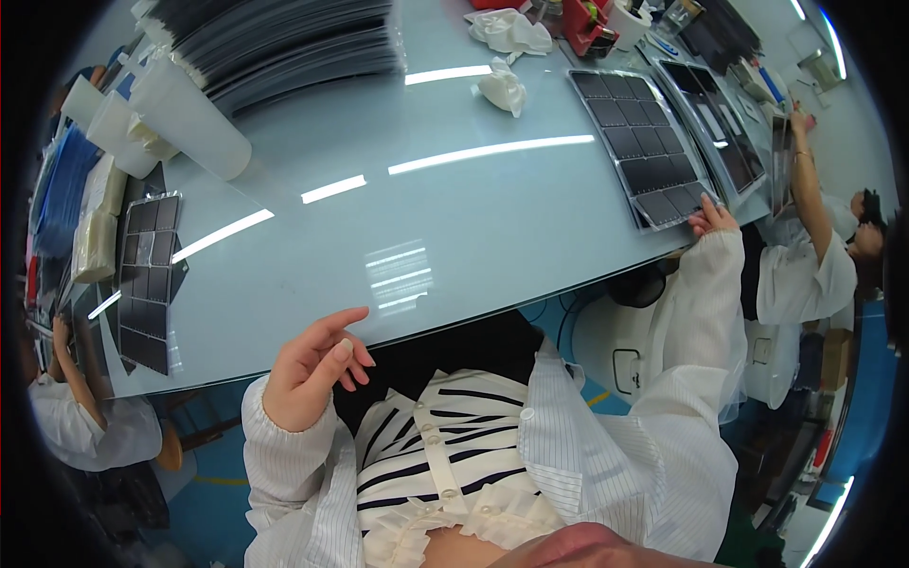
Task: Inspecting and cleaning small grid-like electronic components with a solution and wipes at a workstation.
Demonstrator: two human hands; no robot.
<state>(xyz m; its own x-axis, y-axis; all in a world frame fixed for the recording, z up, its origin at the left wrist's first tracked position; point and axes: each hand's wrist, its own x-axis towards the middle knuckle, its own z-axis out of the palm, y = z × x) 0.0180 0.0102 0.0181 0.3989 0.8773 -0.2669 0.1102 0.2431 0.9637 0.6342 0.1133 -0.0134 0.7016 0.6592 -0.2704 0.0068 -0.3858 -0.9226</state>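
My left hand (311, 371) hovers at the near edge of the glossy pale table (379, 227), fingers loosely spread, holding nothing. My right hand (712, 217) reaches far to the right and its fingertips touch the near corner of a flat tray of dark square cells (640, 142) lying on the table. Whether those fingers pinch the tray's edge or only rest on it I cannot tell. Both arms wear white striped sleeves.
A second dark tray (712, 123) lies beyond the first. A tall stack of dark sheets (284, 43) and white cups (180, 114) stand at the far left, another cell tray (150, 275) at the left edge. Crumpled white gloves (507, 57) lie far. Other people work at left and right.
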